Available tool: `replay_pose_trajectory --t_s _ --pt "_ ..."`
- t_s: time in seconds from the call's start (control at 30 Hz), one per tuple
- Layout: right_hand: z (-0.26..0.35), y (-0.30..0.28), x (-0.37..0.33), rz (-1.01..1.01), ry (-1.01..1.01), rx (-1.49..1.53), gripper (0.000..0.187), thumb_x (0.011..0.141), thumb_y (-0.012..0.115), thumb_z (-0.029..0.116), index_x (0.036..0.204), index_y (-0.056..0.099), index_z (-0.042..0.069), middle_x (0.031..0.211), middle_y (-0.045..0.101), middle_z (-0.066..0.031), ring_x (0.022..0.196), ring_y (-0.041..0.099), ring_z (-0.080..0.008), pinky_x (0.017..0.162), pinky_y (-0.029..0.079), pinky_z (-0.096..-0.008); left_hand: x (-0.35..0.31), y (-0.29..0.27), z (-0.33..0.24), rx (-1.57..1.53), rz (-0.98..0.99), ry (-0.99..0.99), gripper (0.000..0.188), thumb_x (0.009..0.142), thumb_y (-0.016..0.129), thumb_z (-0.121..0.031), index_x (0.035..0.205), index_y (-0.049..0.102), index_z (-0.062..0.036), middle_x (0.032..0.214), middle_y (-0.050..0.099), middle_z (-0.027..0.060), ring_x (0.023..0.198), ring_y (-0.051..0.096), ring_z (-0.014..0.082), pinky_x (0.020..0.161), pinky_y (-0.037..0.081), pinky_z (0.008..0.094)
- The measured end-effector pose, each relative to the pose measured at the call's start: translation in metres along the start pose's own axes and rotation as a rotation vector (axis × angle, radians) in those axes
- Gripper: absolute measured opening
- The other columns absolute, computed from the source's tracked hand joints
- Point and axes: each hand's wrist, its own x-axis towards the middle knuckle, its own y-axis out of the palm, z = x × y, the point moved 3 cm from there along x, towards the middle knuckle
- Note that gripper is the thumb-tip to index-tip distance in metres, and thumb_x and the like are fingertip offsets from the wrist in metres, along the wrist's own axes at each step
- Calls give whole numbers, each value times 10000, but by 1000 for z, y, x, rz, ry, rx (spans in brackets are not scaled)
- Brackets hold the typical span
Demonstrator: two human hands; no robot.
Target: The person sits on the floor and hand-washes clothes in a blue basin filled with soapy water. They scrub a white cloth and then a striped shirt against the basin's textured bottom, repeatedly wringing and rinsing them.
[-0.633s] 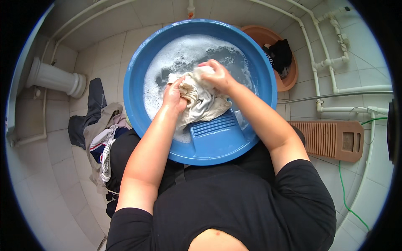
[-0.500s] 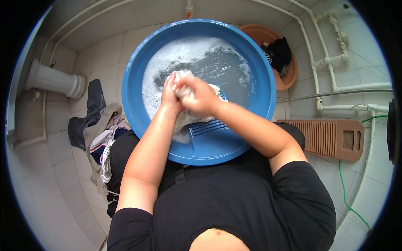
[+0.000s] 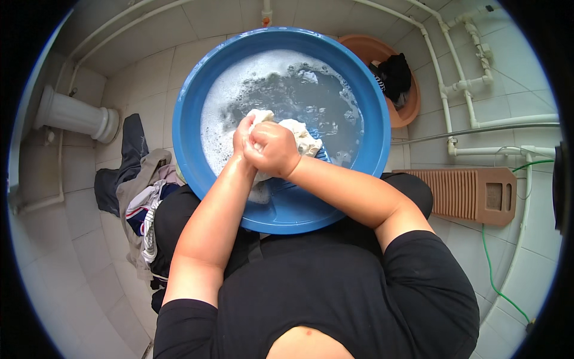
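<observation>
A wet white cloth (image 3: 302,139) is bunched between my hands over the near half of a large blue basin (image 3: 192,143). My left hand (image 3: 243,139) grips it from the left side, its fingers mostly covered. Curled into a fist against it, my right hand (image 3: 272,148) presses a fold of the same cloth. Part of the cloth pokes up above my hands, and another part spreads to the right onto the basin's ribbed washboard section. Grey soapy water (image 3: 317,96) fills the basin, with white suds (image 3: 224,90) along its far and left sides.
Clothes (image 3: 143,191) lie heaped on the tiled floor at left, near a white pedestal (image 3: 75,113). An orange basin (image 3: 411,110) holding dark clothing (image 3: 394,75) stands at the far right. A brown washboard (image 3: 457,192), white pipes (image 3: 445,113) and a green hose (image 3: 491,269) are along the right.
My right hand has moved slightly down and left, closing into a fist against my left hand. More of the white cloth now shows to the right of my hands.
</observation>
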Motion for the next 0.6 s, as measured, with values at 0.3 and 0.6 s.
replay_pose_trajectory --t_s 0.3,0.6 --pt "-115 -33 28 96 313 -613 182 757 620 287 793 587 112 821 606 -83 756 595 -279 664 465 -407 12 -21 -1 112 -443 320 137 901 454 -176 956 519 -68 834 591 85 682 584 210 610 507 368" --pt "-159 -61 1 787 538 -405 576 758 553 538 1016 600 25 1043 579 -202 993 550 -331 859 421 -383 4 -9 -10 142 -549 597 116 895 454 -75 992 505 -37 902 585 109 807 594 245 703 521 394"
